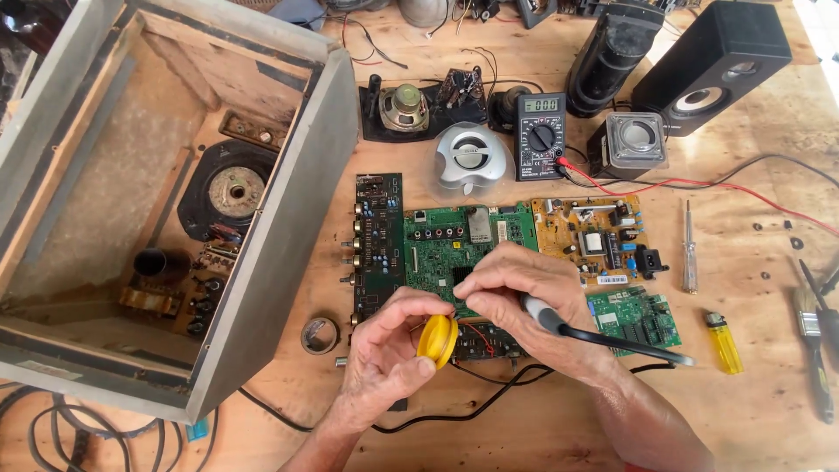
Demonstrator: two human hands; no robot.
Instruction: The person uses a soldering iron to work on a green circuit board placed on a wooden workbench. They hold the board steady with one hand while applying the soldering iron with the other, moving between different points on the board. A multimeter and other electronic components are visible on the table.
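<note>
The left hand (384, 350) pinches a small round yellow tin (438, 340) on edge between thumb and fingers, just above a dark circuit board (486, 342). The right hand (516, 293) curls shut around a soldering iron (603, 336) (its grey and black handle points right), fingertips meeting over the tin. Beyond lie a green circuit board (454, 240), a digital multimeter (541, 135) and an open wooden speaker cabinet (157, 192).

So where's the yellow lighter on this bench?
In the head view the yellow lighter lies on the wooden table at the right, just below a small screwdriver and right of the small green circuit board, beyond the person's right hand.
</note>
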